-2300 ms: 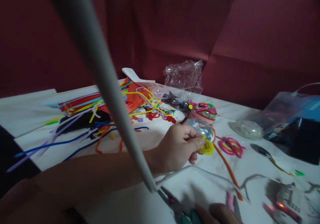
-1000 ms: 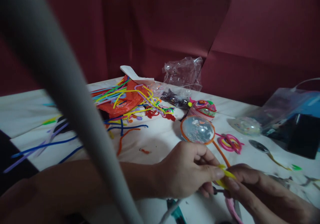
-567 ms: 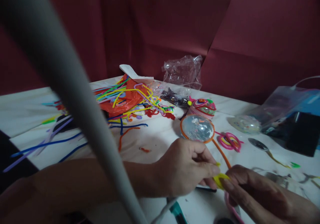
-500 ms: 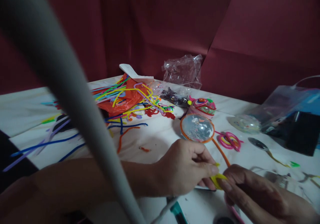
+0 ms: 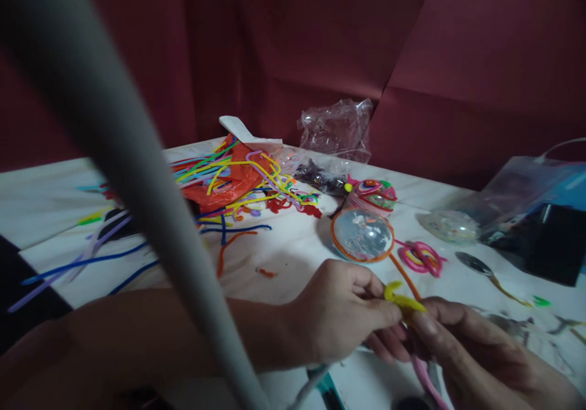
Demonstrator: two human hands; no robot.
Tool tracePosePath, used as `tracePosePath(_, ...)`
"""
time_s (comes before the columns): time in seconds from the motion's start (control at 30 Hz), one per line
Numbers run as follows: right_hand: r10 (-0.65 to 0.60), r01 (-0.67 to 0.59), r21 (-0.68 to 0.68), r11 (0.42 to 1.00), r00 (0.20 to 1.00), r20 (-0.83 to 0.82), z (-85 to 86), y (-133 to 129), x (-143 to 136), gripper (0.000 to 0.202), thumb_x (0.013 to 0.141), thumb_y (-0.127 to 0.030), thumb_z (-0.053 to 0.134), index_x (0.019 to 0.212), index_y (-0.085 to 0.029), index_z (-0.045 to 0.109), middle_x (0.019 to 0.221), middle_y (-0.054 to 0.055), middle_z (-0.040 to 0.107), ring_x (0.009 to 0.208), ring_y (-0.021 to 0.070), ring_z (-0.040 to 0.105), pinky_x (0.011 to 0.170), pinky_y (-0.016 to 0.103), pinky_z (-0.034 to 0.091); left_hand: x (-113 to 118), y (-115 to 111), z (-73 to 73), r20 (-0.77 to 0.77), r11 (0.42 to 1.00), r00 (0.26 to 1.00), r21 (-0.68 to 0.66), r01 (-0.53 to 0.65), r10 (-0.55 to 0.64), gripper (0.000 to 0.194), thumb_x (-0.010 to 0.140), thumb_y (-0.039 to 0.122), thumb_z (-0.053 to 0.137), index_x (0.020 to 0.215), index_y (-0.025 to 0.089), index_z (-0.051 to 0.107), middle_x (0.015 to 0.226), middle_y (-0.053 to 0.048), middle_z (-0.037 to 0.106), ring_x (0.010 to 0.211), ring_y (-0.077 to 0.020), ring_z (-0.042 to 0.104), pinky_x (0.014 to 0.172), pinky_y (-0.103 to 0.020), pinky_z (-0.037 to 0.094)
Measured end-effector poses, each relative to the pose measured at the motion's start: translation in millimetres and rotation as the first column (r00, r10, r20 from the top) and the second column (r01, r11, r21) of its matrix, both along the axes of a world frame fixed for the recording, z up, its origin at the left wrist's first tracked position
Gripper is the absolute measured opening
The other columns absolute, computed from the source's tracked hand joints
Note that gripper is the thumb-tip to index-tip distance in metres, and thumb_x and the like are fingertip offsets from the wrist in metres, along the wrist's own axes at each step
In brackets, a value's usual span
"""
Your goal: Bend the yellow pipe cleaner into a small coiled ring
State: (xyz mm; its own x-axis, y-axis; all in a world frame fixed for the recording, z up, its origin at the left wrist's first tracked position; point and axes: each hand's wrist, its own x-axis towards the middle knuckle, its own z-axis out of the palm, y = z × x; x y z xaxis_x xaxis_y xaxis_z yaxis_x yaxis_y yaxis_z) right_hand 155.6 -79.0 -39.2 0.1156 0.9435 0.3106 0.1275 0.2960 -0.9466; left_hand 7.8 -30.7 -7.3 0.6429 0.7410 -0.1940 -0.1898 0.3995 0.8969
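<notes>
My left hand (image 5: 341, 318) and my right hand (image 5: 476, 355) meet low over the near edge of the tabletop (image 5: 293, 257). Between them is a yellow pipe cleaner (image 5: 401, 298), short, with its free end curled into a small hook. My left thumb and forefinger are pressed together on one end of it, and the fingers of my right hand pinch the other end, so it is held in the air just above the white cover, not lying on it.

I judge that I am shaping this piece. To do it well, I should hold it close to the bend, so the wire turns where I want and not along its whole length, and I should turn slowly, because a sharp kink is difficult to remove.

Just beyond my hands, toward the middle of the tabletop, lies a clear ball (image 5: 362, 234) with an orange ring around it. A pink coil (image 5: 420, 257) lies beside it, and a heap of pipe cleaners (image 5: 238, 184) is at the far left side.
</notes>
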Motion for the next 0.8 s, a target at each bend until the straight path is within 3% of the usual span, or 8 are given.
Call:
tracePosePath(0.23, -0.034, 0.035, -0.004, 0.999, 0.993, 0.109, -7.8, -1, 6, 0.018, 0.079, -0.039, 0.067, 0.075, -0.022, 0.069, 0.068, 0.004, 0.071, 0.059, 0.0203, 0.068, 0.055, 0.022, 0.058, 0, -3, 3.0, -0.02, 1.0, 1.0, -0.017, -0.004, 0.003, 0.042, 0.056, 0.045, 0.076, 0.059, 0.012, 0.05, 0.05, 0.003, 0.055, 0.042, -0.0063, 0.053, 0.046, -0.019, 0.043)
tracePosePath(0.47, -0.032, 0.026, -0.083, 0.996, 0.997, -0.068, -15.4, -3, 11, 0.021, 0.078, -0.041, 0.067, 0.077, -0.02, 0.067, 0.066, 0.006, 0.068, 0.054, 0.0219, 0.065, 0.05, 0.029, 0.057, -1, -3, 2.8, -0.036, 0.999, 0.999, -0.035, 0.037, -0.039, 0.045, 0.054, 0.048, 0.076, 0.059, 0.012, 0.05, 0.053, 0.003, 0.055, 0.042, -0.0059, 0.052, 0.045, -0.019, 0.042)
tracePosePath(0.8, 0.126, -0.156, -0.072, 0.985, 0.941, -0.315, -7.3, 0, -1, 0.015, 0.083, -0.034, 0.064, 0.073, -0.023, 0.069, 0.058, 0.003, 0.063, 0.051, 0.0155, 0.06, 0.046, 0.023, 0.052, -1, -6, 3.1, -0.085, 0.999, 0.996, 0.004, 0.034, -0.034, 0.014, 0.073, 0.011, 0.055, 0.06, 0.011, 0.052, 0.051, 0.003, 0.054, 0.044, -0.0051, 0.052, 0.049, -0.018, 0.044)
